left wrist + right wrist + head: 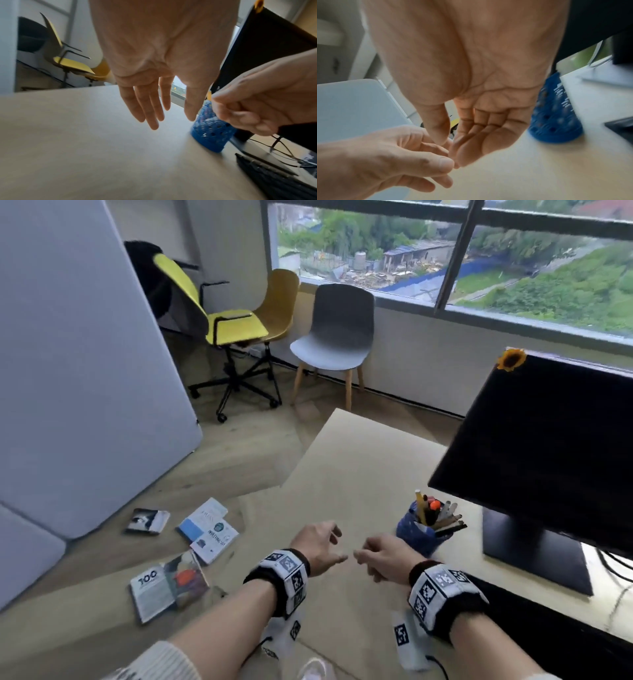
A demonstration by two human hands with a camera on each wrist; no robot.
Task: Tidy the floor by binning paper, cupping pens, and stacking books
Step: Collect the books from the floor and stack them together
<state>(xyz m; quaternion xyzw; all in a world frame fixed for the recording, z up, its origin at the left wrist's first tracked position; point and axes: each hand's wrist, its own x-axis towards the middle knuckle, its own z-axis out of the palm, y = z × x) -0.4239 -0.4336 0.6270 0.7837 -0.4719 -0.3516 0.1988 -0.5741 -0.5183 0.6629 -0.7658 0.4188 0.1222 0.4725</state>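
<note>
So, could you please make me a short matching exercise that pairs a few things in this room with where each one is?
Things:
1. blue patterned pen cup
2. small artificial sunflower
3. open "100" magazine
4. grey plastic chair

Places:
A. on the wooden floor
B. under the window
C. on the pale desk, left of the black monitor
D. at the monitor's top corner

Pairs: 1-C, 2-D, 3-A, 4-B

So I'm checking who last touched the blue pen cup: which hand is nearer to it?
Right. The right hand hangs just beside the pen cup; the left hand is farther off, toward the desk edge.
</note>
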